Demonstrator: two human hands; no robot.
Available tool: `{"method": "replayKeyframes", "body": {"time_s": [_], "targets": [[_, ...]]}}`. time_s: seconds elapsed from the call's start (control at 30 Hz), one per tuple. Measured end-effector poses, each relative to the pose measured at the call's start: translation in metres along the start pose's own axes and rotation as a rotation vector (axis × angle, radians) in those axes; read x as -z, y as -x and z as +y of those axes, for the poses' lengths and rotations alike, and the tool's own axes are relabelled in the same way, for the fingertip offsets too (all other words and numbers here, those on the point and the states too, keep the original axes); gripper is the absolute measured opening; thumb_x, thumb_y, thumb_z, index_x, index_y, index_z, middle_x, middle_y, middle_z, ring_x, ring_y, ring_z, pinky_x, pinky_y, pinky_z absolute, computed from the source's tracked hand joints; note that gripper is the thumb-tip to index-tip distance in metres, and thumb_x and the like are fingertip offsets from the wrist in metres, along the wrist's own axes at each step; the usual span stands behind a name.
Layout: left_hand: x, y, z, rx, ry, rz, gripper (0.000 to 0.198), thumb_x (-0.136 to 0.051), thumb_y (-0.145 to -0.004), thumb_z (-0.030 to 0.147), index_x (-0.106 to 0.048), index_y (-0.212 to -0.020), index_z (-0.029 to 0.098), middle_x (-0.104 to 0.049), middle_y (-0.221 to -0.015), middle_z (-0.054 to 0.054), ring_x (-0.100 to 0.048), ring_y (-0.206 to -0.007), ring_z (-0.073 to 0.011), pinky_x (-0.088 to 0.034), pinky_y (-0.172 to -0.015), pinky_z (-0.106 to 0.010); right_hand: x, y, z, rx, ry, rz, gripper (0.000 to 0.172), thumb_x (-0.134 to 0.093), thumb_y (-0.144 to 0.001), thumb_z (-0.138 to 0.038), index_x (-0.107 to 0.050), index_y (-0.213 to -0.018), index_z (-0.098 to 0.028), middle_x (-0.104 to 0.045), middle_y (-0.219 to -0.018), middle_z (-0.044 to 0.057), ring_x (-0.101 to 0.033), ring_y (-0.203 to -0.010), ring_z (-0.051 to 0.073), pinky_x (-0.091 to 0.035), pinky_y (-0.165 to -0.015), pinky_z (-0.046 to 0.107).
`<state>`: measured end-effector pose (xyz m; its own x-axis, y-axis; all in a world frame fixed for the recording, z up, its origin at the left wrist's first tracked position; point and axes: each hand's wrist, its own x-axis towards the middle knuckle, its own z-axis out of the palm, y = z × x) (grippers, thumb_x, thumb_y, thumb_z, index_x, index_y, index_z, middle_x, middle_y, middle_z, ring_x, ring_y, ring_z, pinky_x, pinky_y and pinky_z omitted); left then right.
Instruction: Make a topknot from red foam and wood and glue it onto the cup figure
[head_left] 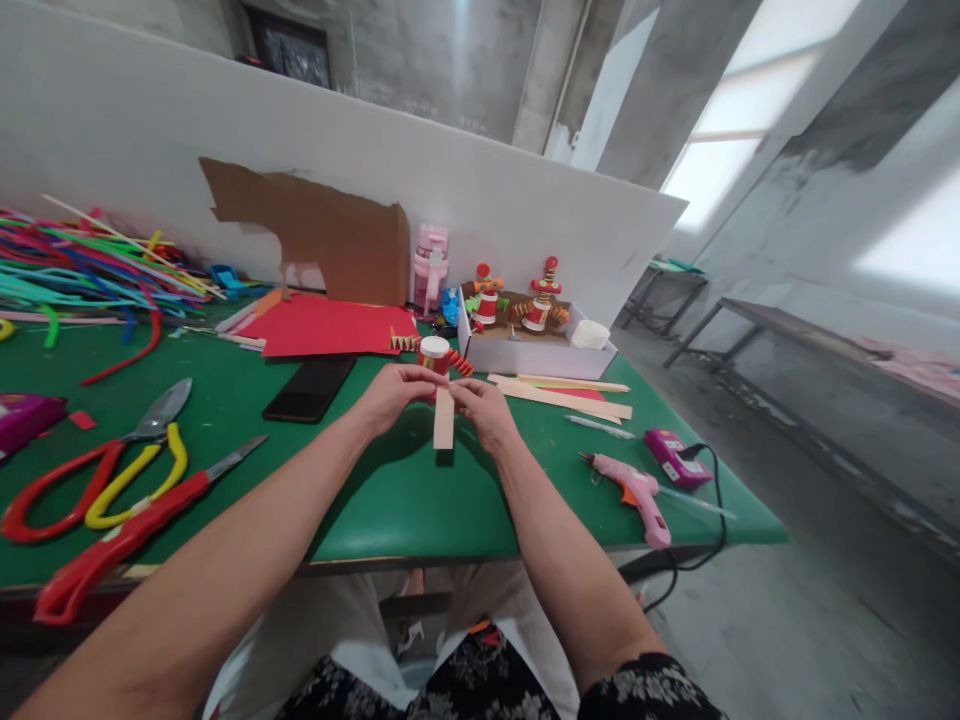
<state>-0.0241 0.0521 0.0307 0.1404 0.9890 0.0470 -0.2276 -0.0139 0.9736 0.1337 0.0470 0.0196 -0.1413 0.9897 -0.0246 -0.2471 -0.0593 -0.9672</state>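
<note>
Both hands met over the middle of the green surface (pixel 390 505).

- Left hand (pixel 397 392): grip closed, fingertips pinching the base of a small white cylinder with a red band and orange folded-paper arms (pixel 435 353).
- Right hand (pixel 486 410): grip closed too, pinching the top of a flat pale wooden stick (pixel 444 425) just under the cylinder.
- The stick ran down from the fingers toward me. I couldn't tell if its lower end rested on the surface.
- My read of the hold: two fingertip pinches at one spot let the hands line the parts up finely. Fingers hid the contact, so I couldn't tell whether the two were joined.

Around them:
- A pink hot-glue gun (pixel 637 495) lay near the right hand, nozzle toward the hands and easy to reach.
- A shallow white cardboard box (pixel 536 358) behind held two similar red-and-orange figures, probably parked clear of the hands.
- Spare pale wooden strips (pixel 562 397) sat just beside the box.
- A black phone (pixel 309 388) and red-handled scissors (pixel 75 490) sat to the left, well apart.
</note>
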Motion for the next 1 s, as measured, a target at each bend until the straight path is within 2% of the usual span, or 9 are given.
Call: {"method": "replayKeyframes", "body": {"time_s": [0.13,0.2,0.27,0.37,0.53,0.63,0.73,0.9,1.0], "targets": [[0.006,-0.004,0.001,0.003,0.165,0.097,0.025,-0.073,-0.061,0.026,-0.074,-0.083,0.015,-0.073,-0.075,-0.006,-0.064,-0.063,-0.0158,-0.053,-0.064,-0.031,0.002,-0.006,0.003,0.047,-0.086,0.088,0.025,-0.082,-0.059,-0.034,-0.069,-0.072,-0.017,-0.067,-0.067,-0.002,-0.058,-0.062,0.011,-0.05,-0.068,0.027],[0.008,-0.006,-0.003,0.034,0.123,0.121,0.023,-0.072,-0.06,0.024,-0.07,-0.081,0.015,-0.069,-0.066,-0.004,-0.06,-0.057,-0.0145,-0.051,-0.06,-0.029,0.003,-0.01,0.005,0.044,-0.194,0.139,0.023,-0.081,-0.062,-0.033,-0.069,-0.074,-0.018,-0.069,-0.07,-0.002,-0.06,-0.065,0.012,-0.051,-0.069,0.026],[0.006,-0.007,-0.008,0.03,-0.013,0.084,0.026,-0.076,-0.056,0.022,-0.068,-0.081,0.016,-0.066,-0.062,-0.001,-0.058,-0.056,-0.0141,-0.048,-0.058,-0.027,0.004,-0.012,0.006,0.013,-0.293,0.163,0.021,-0.081,-0.064,-0.031,-0.068,-0.076,-0.019,-0.07,-0.072,-0.001,-0.062,-0.067,0.013,-0.053,-0.069,0.026],[-0.004,-0.005,-0.012,-0.079,-0.182,-0.013,0.041,-0.082,-0.053,0.026,-0.07,-0.091,0.018,-0.07,-0.077,-0.002,-0.061,-0.069,-0.0166,-0.046,-0.059,-0.025,0.004,-0.012,0.007,-0.015,-0.334,0.163,0.021,-0.081,-0.066,-0.028,-0.066,-0.078,-0.021,-0.071,-0.073,0.0,-0.066,-0.07,0.014,-0.056,-0.069,0.025],[-0.015,-0.001,-0.01,-0.134,-0.215,-0.095,0.054,-0.083,-0.059,0.047,-0.073,-0.102,0.017,-0.075,-0.1,-0.009,-0.065,-0.09,-0.0236,-0.05,-0.073,-0.03,-0.002,-0.008,0.009,-0.004,-0.339,0.138,0.026,-0.084,-0.064,-0.024,-0.062,-0.077,-0.021,-0.071,-0.073,-0.001,-0.068,-0.071,0.013,-0.058,-0.072,0.025],[-0.013,-0.001,-0.012,-0.118,-0.142,-0.004,0.06,-0.083,-0.056,0.058,-0.075,-0.098,0.016,-0.075,-0.103,-0.011,-0.065,-0.098,-0.0267,-0.05,-0.076,-0.031,-0.005,-0.007,0.011,-0.039,-0.344,0.106,0.026,-0.086,-0.06,-0.022,-0.063,-0.073,-0.019,-0.071,-0.071,-0.001,-0.067,-0.066,0.012,-0.057,-0.071,0.025],[-0.01,-0.002,-0.016,-0.076,-0.074,0.073,0.062,-0.082,-0.055,0.064,-0.076,-0.091,0.014,-0.075,-0.1,-0.013,-0.065,-0.097,-0.0266,-0.049,-0.076,-0.032,-0.007,-0.006,0.013,-0.068,-0.32,0.077,0.026,-0.088,-0.058,-0.022,-0.064,-0.069,-0.019,-0.072,-0.07,0.0,-0.066,-0.064,0.012,-0.057,-0.068,0.025],[-0.007,-0.004,-0.015,-0.137,-0.039,0.079,0.05,-0.085,-0.054,0.055,-0.074,-0.079,0.013,-0.072,-0.086,-0.01,-0.063,-0.085,-0.0216,-0.048,-0.074,-0.031,-0.008,-0.005,0.015,-0.065,-0.215,0.058,0.031,-0.09,-0.054,-0.031,-0.067,-0.07,-0.018,-0.071,-0.07,0.001,-0.065,-0.065,0.013,-0.055,-0.069,0.027],[-0.006,-0.003,-0.012,-0.19,-0.12,0.124,0.038,-0.084,-0.056,0.048,-0.072,-0.069,0.015,-0.068,-0.074,-0.006,-0.058,-0.073,-0.0178,-0.044,-0.064,-0.028,-0.009,-0.003,0.014,0.043,-0.073,0.091,0.033,-0.089,-0.054,-0.037,-0.069,-0.072,-0.017,-0.07,-0.071,0.0,-0.062,-0.066,0.012,-0.052,-0.07,0.027]]}}
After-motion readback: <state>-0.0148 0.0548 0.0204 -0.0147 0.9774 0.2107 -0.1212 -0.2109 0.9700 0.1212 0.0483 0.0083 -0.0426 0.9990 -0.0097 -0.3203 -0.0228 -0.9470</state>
